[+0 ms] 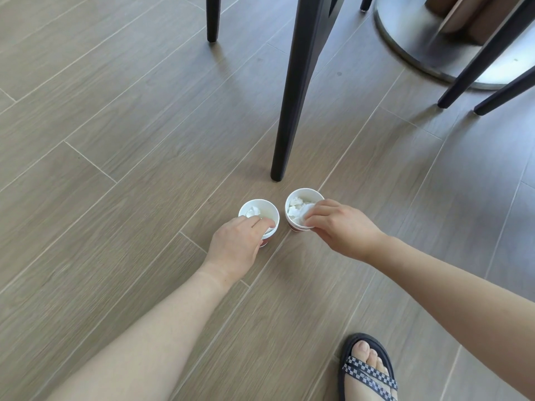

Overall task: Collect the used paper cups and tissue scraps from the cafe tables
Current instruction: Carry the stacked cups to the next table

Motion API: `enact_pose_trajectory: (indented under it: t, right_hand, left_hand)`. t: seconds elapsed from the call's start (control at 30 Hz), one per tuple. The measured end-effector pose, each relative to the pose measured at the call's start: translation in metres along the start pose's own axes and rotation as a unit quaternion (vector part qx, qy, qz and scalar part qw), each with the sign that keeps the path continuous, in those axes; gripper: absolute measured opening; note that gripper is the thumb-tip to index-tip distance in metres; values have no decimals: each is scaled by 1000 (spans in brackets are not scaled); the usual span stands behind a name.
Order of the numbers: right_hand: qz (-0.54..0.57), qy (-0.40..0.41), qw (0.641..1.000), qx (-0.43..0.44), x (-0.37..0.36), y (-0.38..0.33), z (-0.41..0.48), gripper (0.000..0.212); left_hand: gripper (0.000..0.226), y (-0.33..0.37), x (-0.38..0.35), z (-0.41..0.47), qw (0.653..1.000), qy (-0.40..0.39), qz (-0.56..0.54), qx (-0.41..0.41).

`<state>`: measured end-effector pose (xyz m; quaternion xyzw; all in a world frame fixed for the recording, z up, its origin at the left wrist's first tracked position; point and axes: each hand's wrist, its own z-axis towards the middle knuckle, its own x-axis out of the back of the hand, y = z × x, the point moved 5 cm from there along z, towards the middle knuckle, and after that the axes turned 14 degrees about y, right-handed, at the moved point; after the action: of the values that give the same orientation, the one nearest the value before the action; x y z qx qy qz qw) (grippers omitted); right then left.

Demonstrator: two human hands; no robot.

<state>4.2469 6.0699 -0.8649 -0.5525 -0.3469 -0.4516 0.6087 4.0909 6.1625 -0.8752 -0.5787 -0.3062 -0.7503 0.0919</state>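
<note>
Both arms stretched down; left hand (236, 246) pinches left cup (262, 213) rim; right hand (341, 227) grips tissue (304, 213) at right cup (298, 198) w/ fingertips.

left hand (236, 244), right hand (341, 227) (both pinching)

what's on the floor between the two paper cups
Nothing: the head view shows only bare wood-look floor between the left cup and the right cup. The black chair leg stands beyond that gap.
</note>
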Motion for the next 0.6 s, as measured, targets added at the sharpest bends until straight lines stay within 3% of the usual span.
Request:
enact_pose_trajectory:
  t: [0.23,0.4,0.6]
  right_hand:
    - [-12,-9,999,-32,-6,3,-5,25]
    - [-45,-1,999,1,-13,-4,-14,24]
    - [23,-5,999,-33,36,-36,1,19]
  left_hand:
    - [29,-3,-1,5,1000,3,-8,15]
    - [29,0,1,8,1000,4,-4,16]
    - [31,6,49,8,997,-77,8,14]
